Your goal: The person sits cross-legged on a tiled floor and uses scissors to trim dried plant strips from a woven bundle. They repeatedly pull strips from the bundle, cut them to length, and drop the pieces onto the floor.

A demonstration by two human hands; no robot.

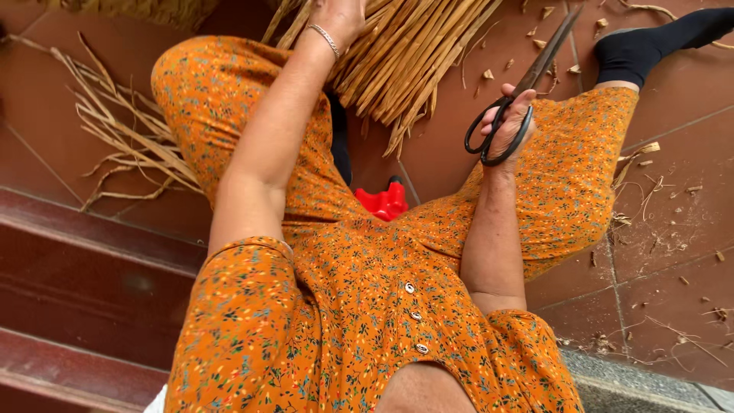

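Scissors [527, 80] at upper right, gripped by right hand [508, 122], fingers clamped through black loops. Left hand [336, 15] at top centre pressing on straw bundle [405, 53]; finger state impossible to tell.

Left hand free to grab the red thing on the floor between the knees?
Probably not yet: the left hand is up on the straw bundle. The red object lies uncovered between the legs, so letting go would clear it.

black-handled scissors [527, 84] raised, blades closed, straw bundle [405, 53] on floor
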